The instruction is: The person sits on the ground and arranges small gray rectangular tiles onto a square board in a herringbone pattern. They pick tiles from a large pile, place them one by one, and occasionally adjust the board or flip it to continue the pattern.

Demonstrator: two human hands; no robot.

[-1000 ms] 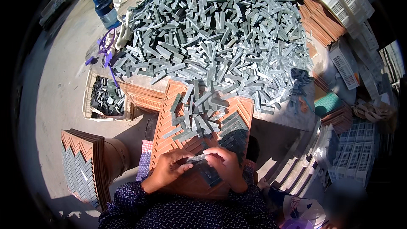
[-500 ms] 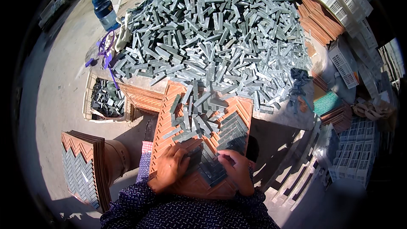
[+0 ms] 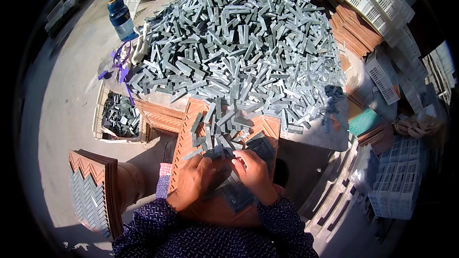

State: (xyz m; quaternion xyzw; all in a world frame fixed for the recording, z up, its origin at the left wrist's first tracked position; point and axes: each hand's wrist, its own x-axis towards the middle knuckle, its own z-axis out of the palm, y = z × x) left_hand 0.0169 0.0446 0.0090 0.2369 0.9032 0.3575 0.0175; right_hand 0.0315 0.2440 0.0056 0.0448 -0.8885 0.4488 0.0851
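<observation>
The person's left hand (image 3: 193,181) lies palm down on the orange herringbone mould tray (image 3: 184,136), fingers curled loosely toward the small grey stone strips (image 3: 221,150) at the tray's middle; whether it pinches one cannot be told. The right hand (image 3: 254,174) is bent at the knuckles with its fingertips on those same strips, seemingly pressing or nudging one, though a firm grip is not visible.

The tray rests tilted against the near edge of the table, its far end under the foot of the big heap of grey strips (image 3: 239,43), its near end at the person's lap. A dark, already filled patch (image 3: 260,145) sits toward the tray's right edge.

To do this step well, each strip probably has to drop flat into one slanted slot, its long axis along the slot's diagonal, ends meeting the neighbouring zigzag row. Loose strips on the tray point every way; those near the fingers mostly run diagonally, from the tray's near left toward its far right.

A finished tray (image 3: 91,191) stands on edge at the left.
</observation>
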